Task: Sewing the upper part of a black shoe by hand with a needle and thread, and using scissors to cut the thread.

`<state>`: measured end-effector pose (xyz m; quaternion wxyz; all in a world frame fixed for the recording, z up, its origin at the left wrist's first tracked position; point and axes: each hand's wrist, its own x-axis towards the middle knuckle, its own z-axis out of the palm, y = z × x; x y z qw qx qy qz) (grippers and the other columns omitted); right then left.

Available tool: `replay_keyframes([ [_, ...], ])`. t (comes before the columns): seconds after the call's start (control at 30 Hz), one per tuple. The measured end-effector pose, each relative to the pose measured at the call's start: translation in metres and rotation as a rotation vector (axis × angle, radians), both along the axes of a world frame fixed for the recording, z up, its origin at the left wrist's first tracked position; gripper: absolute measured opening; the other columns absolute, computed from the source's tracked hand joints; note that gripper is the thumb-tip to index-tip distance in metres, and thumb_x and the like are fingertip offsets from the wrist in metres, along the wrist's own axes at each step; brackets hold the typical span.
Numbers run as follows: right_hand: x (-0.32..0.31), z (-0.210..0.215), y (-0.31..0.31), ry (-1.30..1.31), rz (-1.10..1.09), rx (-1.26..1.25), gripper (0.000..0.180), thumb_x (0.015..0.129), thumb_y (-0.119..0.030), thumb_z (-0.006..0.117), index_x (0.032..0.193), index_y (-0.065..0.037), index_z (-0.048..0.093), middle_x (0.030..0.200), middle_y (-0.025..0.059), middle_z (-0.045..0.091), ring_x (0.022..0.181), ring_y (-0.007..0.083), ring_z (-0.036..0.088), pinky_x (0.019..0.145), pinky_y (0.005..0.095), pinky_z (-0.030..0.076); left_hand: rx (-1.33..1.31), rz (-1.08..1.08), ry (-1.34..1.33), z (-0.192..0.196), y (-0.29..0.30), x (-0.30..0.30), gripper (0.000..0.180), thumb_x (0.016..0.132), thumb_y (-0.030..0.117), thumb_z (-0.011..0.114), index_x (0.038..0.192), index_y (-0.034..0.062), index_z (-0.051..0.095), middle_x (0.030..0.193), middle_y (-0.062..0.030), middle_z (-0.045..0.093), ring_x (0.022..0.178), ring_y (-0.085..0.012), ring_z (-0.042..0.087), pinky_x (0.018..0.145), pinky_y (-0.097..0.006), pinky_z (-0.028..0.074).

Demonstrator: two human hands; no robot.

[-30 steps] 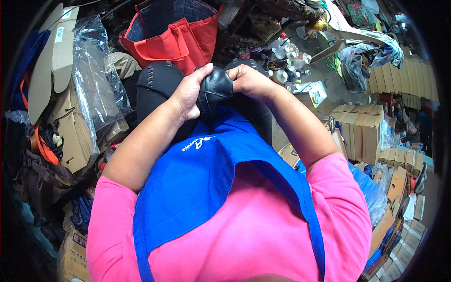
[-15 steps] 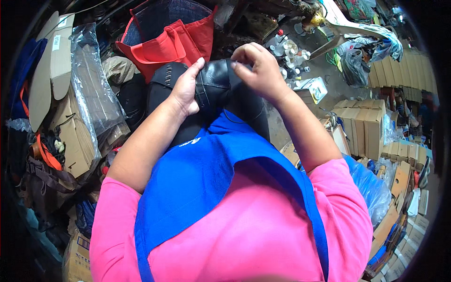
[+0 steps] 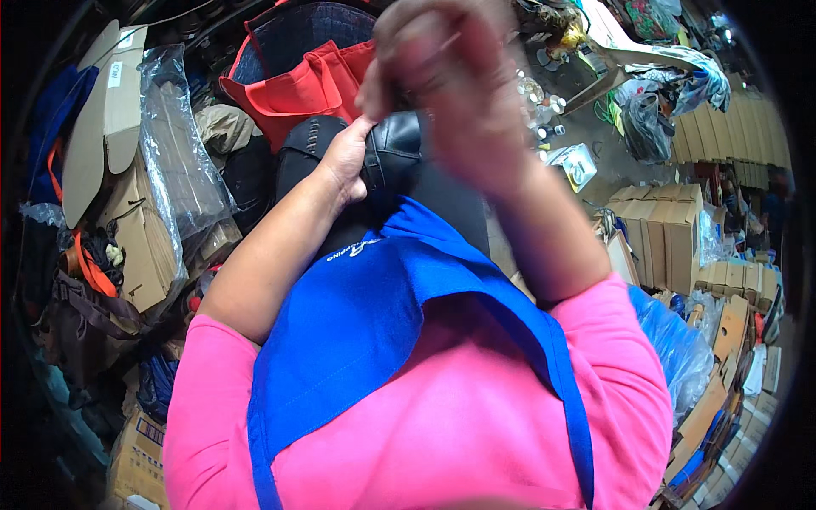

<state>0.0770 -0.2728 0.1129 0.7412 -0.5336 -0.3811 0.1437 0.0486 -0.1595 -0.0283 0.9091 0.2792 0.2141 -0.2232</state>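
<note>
Between the knees, black leather lies seamed but seemingly unfinished, the grip of the left hand closed on its edge, while the right hand hangs blurred above, its grip and any contents impossible to tell.

Red bag gaping; cardboard boxes at right.

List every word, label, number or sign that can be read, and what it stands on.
Wording left uncopied:
Blue apron: white lettering, partly lost in folds.
White label on a cardboard piece: dark lettering.
Cardboard carton, lower left: dark blue print.
Other marks: too small or blurred.
</note>
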Motion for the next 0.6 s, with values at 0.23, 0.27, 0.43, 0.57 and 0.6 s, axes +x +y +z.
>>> replay_keyframes([
  [0.23, 0.044, 0.146, -0.175, -0.424, -0.192, -0.171, 0.033, 0.093, -0.019, 0.051, 0.114, 0.005, 0.058, 0.093, 0.0089, 0.063, 0.093, 0.0157, 0.062, 0.092, 0.0379, 0.048, -0.003, -0.039, 0.042, -0.004, 0.008, -0.004, 0.043, 0.096, 0.042, 0.050, 0.108, 0.0029, 0.064, 0.097, -0.0132, 0.070, 0.084, -0.0235, 0.069, 0.080, -0.039, 0.056],
  [0.27, 0.051, 0.166, -0.190, -0.313, 0.223, -0.196, 0.032, 0.093, -0.017, 0.049, 0.112, 0.006, 0.060, 0.090, 0.0112, 0.064, 0.091, 0.0179, 0.062, 0.090, 0.0370, 0.048, 0.025, -0.050, 0.038, -0.007, 0.009, -0.003, 0.043, 0.096, 0.042, 0.051, 0.108, 0.0029, 0.064, 0.098, -0.0130, 0.070, 0.084, -0.0231, 0.069, 0.080, -0.039, 0.056],
  [0.43, 0.009, 0.041, -0.120, -0.361, -0.419, -0.528, 0.033, 0.079, 0.006, 0.054, 0.106, -0.005, 0.068, 0.084, 0.0044, 0.066, 0.076, 0.0130, 0.061, 0.070, 0.0269, 0.050, 0.071, -0.146, -0.171, -0.004, 0.021, -0.023, 0.041, 0.078, 0.011, 0.061, 0.118, 0.0017, 0.057, 0.108, -0.0093, 0.066, 0.100, -0.0207, 0.063, 0.094, -0.036, 0.046],
  [0.57, -0.002, -0.032, -0.080, -0.584, -0.250, -0.841, 0.021, 0.074, -0.006, 0.070, 0.094, -0.011, 0.073, 0.075, 0.0096, 0.064, 0.070, 0.0245, 0.064, 0.063, 0.0333, 0.051, 0.028, -0.209, -0.291, 0.004, 0.024, -0.027, 0.048, 0.071, 0.008, 0.063, 0.118, 0.0049, 0.057, 0.109, -0.0067, 0.064, 0.103, -0.0186, 0.058, 0.097, -0.034, 0.040],
  [0.6, -0.002, -0.044, -0.075, -0.586, -0.206, -0.869, 0.020, 0.074, -0.009, 0.071, 0.093, -0.012, 0.073, 0.076, 0.0113, 0.065, 0.070, 0.0268, 0.065, 0.062, 0.0348, 0.051, 0.031, -0.206, -0.290, 0.005, 0.023, -0.028, 0.048, 0.071, 0.008, 0.063, 0.118, 0.0049, 0.057, 0.109, -0.0067, 0.064, 0.103, -0.0186, 0.058, 0.097, -0.034, 0.040],
])
